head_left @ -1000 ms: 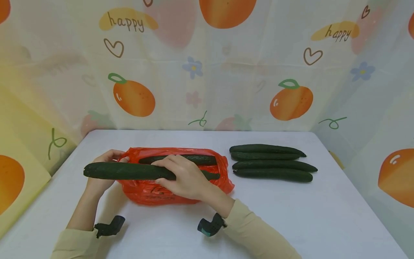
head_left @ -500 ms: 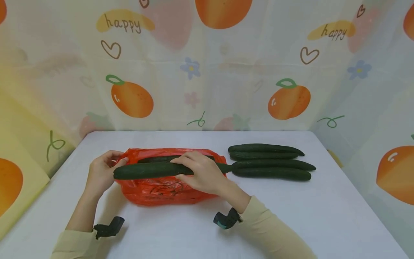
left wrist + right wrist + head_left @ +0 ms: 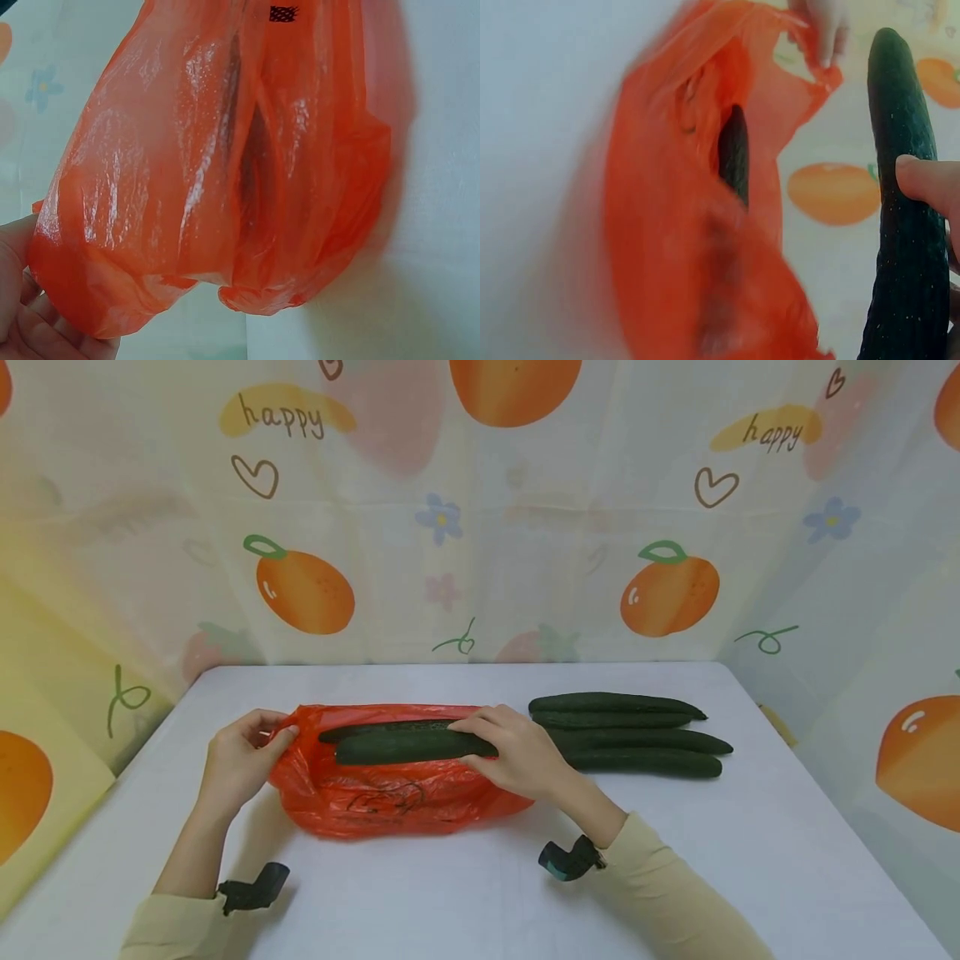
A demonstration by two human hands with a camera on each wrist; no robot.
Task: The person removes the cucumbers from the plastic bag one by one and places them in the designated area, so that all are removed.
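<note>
My right hand (image 3: 517,756) grips a long dark green cucumber (image 3: 412,747) level above a red plastic bag (image 3: 390,810). In the right wrist view the thumb presses along the side of this cucumber (image 3: 904,247), whose rounded end points up. Behind it in the head view, a second cucumber (image 3: 382,728) lies in the bag's opening; the right wrist view also shows this cucumber (image 3: 736,154) inside. My left hand (image 3: 243,756) pinches the bag's left rim between thumb and fingers. The held cucumber's right part is hidden behind my right hand.
To the right of the bag, several more cucumbers (image 3: 641,763) lie side by side on the white table (image 3: 420,902). A printed curtain (image 3: 525,552) hangs behind the table's far edge. Each wrist wears a small black camera (image 3: 255,887).
The held cucumber and my right hand have moved to the right, bringing its left end from beyond the bag's left rim to over the opening. My left hand stays at the rim.
</note>
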